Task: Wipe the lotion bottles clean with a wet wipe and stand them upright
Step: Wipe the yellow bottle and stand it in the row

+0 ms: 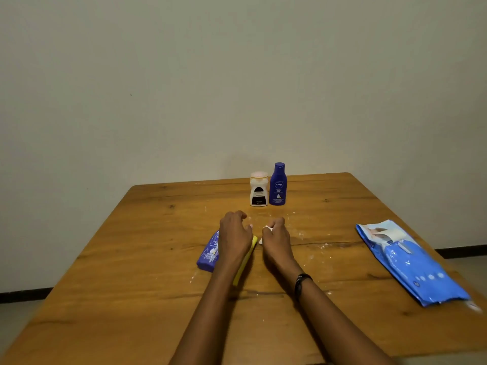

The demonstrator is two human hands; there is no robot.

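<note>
1. Through the head camera I see both hands above the middle of the table (147, 299), close to each other but apart.
2. The right hand (275, 238) is clenched and pinches a small white wet wipe (266, 227); I think it is bunched like this so that it can rub a bottle firmly.
3. The left hand (234, 238) has curled fingers and lies over a purple bottle (208, 255), which is flat on its side and shows out on the outer side of this hand. I cannot tell if the hand grasps it or only covers it. I judge that this bottle is the one in work, not yet stood up.
4. A yellow thing (245, 262) lies under the left wrist, between the two hands. It may be another bottle, but most of it is hidden.
5. Beyond the fingertips, a white bottle (259, 189) and a blue bottle (278, 184) stand upright, just beside each other, probably put far back to keep them away from the wiping.
6. The pack of wipes (411, 262) lies well apart on the outer side of the right hand, within its reach.
7. Count: two bottles standing, one lying, one yellow thing, one wipe, one pack.
8. White smears (300, 234) are on the wood near the right hand.
</note>
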